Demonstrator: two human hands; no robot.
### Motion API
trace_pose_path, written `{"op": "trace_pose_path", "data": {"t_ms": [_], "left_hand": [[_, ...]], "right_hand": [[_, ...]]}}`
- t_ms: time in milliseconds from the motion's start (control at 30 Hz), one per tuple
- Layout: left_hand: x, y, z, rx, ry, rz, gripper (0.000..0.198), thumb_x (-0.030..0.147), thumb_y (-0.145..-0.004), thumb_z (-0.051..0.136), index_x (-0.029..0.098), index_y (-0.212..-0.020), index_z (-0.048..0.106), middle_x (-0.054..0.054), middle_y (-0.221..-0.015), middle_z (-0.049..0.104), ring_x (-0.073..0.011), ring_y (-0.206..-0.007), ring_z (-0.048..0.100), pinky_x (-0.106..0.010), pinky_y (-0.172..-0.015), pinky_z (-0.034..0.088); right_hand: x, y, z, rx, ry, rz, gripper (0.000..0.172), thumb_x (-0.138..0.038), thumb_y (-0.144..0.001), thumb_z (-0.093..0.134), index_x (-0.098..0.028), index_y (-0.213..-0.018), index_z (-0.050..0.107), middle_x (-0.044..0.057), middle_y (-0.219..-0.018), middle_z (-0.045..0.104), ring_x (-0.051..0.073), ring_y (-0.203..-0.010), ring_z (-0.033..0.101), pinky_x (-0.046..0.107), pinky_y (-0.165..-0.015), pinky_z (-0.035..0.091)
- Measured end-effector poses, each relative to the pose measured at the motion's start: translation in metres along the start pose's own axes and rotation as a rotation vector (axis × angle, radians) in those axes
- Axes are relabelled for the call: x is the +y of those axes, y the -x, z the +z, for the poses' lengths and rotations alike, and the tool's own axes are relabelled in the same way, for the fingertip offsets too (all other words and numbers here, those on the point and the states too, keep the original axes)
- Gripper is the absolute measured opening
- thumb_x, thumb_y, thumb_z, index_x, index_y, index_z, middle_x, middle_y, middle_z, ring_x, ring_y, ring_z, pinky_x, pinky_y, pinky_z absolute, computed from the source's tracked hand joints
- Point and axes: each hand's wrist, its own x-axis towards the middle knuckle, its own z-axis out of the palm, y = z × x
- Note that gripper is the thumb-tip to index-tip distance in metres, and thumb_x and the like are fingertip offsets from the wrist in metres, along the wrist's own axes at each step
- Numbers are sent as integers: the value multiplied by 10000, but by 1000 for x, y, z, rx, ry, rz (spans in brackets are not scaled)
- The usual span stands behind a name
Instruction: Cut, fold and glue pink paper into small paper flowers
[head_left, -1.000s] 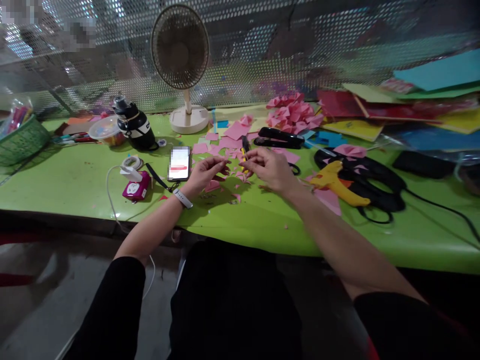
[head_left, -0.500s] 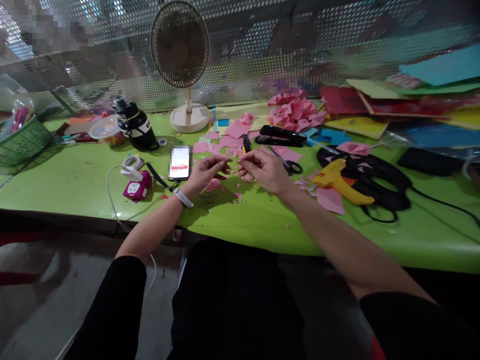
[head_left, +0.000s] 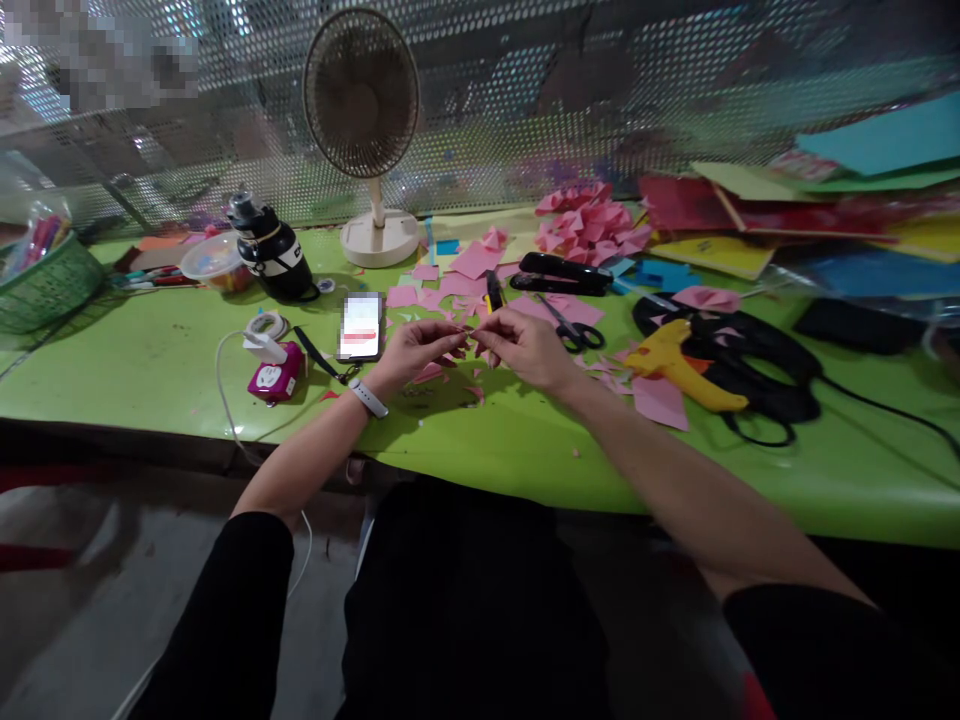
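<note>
My left hand (head_left: 421, 352), with a pale watch on its wrist, is closed in a pinch over the green table (head_left: 480, 450). Facing it, my right hand (head_left: 526, 345) is pinched too, and the fingertips of both almost meet. Whatever lies between them is too small to make out. Pink paper scraps (head_left: 429, 373) lie under and around the fingers. Just beyond the right hand are scissors (head_left: 579, 328), a black stapler (head_left: 561, 273) and a small yellow-and-black tool (head_left: 494, 290). Left of my left hand lies a lit phone (head_left: 361, 326).
A fan (head_left: 379, 240) stands at the back, beside a black bottle (head_left: 274, 255). A heap of folded pink paper (head_left: 589, 225) sits behind the stapler. To the right are a yellow glue gun (head_left: 686, 368) and coloured sheets (head_left: 877, 140). A magenta plug adapter (head_left: 274, 377) lies left.
My hands have drawn closer together, so the fingertips now nearly touch. The view has shifted very slightly. The things on the table have stayed in place.
</note>
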Motion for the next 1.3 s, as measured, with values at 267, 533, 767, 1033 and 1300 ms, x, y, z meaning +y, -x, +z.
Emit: {"op": "trace_pose_path", "data": {"t_ms": [267,533,767,1033,1300], "left_hand": [[1,1,-1,26,-56,-5,415,479,-751,833,144,-989,769,-77,-872,778,-148,-749,747,-248,-637,610],[6,4,1,45,-99,-25,460,526,-726,836,132,-954,770,-96,-857,782,-156,-728,751,-223,-563,578],[8,5,4,51,-67,14,430,518,-704,852,131,-864,760,-59,-743,751,-136,-647,713,-219,-523,549],[1,2,6,36,-19,51,408,503,-676,876,151,-866,788,-26,-725,736,-76,-553,627,-205,-521,507],[0,1,7,139,36,63,372,481,-663,889,152,-765,750,4,-662,694,-63,-559,608,-198,-544,482]], "right_hand": [[1,1,1,-17,10,23,414,-610,-823,738,-203,-872,680,35,-734,675,134,-563,590,280,-487,509],[2,0,0,-51,-21,32,388,-583,-817,756,-204,-856,681,31,-730,675,154,-628,619,275,-506,498],[7,-1,-2,-134,-21,73,388,-573,-849,724,-187,-858,680,18,-700,674,120,-550,573,256,-487,437],[4,-5,-3,-262,-150,50,355,-538,-826,748,-193,-892,699,14,-791,680,109,-606,582,254,-541,447],[-5,0,3,-225,-133,107,364,-548,-851,727,-203,-931,642,-19,-685,646,96,-498,519,240,-452,415]]}}
